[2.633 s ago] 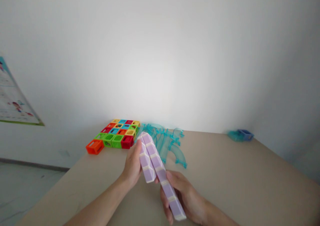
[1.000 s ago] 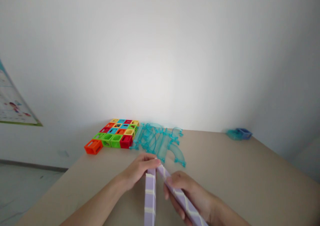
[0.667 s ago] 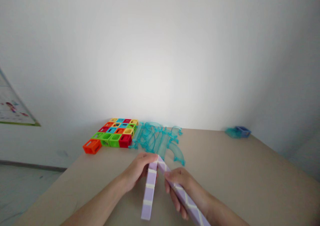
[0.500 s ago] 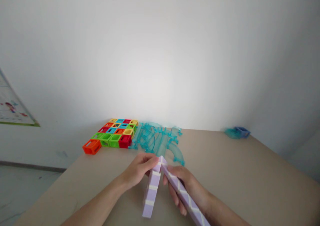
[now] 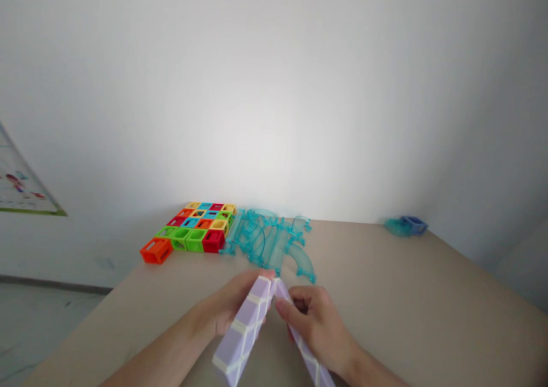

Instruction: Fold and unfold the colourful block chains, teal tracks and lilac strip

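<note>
A purple-and-white folding snake puzzle (image 5: 242, 331) is bent into a narrow upside-down V, its peak facing the wall. My left hand (image 5: 237, 295) grips the left leg near the peak, its fingers partly hidden behind the segments. On the right leg, my right hand (image 5: 314, 321) pinches the puzzle just below the bend, thumb on top and fingers curled. Both legs slant down toward me, and the right one runs out of the bottom of the picture.
Colourful hollow cubes (image 5: 197, 226) lie in rows at the back left, with an orange cube (image 5: 156, 251) at the front corner. Beside them are translucent teal track pieces (image 5: 274, 241). A blue cube (image 5: 414, 225) and a teal piece (image 5: 397, 227) sit by the wall at right.
The left leg of the puzzle has turned, swinging its lower end left and toward me. My right hand has shifted its grip, with its thumb now nearer the bend.
</note>
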Tool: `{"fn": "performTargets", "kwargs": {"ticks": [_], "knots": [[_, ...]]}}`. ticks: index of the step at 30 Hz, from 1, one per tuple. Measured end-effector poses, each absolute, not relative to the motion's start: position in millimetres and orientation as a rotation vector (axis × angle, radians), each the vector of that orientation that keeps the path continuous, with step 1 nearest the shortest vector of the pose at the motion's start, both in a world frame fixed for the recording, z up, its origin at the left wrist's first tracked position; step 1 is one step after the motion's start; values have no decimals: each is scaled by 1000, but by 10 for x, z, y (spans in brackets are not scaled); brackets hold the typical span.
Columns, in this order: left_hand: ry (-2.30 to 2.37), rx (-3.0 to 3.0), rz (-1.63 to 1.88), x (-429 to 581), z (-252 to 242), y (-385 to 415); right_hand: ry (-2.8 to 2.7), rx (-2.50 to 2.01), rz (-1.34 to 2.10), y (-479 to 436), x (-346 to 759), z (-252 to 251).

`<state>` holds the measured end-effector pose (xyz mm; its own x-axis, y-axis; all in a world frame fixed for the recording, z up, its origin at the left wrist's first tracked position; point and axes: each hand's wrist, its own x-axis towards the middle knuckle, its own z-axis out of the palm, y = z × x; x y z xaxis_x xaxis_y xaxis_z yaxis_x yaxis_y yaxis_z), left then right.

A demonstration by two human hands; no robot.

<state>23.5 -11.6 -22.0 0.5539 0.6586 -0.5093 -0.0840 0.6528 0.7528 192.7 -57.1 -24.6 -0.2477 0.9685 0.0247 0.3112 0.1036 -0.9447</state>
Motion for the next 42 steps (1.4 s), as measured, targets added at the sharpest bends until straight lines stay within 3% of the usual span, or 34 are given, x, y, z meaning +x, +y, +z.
{"fn": "performTargets", "kwargs": {"ticks": [3, 9, 13, 18, 28, 34, 42], "knots": [[951, 681, 382, 195, -197, -108, -1696, -1292, 1130, -615, 1917, -195], [809, 1172, 806, 196, -187, -96, -1031, -1174, 1899, -458, 1955, -317], [797, 1548, 879, 184, -234, -99, -728, -1136, 2099, -302, 2051, -323], [873, 1698, 940, 174, -323, -83, -735, -1116, 2284, -331, 2043, -295], [968, 1634, 1081, 221, -261, -157, -962, -1033, 2029, -550, 1874, -248], [1087, 1468, 1128, 294, -231, -182, -1264, -1059, 1687, -615, 1849, -310], [1002, 1237, 1243, 218, -231, -55, -997, -615, 2124, -584, 1900, -328]]}}
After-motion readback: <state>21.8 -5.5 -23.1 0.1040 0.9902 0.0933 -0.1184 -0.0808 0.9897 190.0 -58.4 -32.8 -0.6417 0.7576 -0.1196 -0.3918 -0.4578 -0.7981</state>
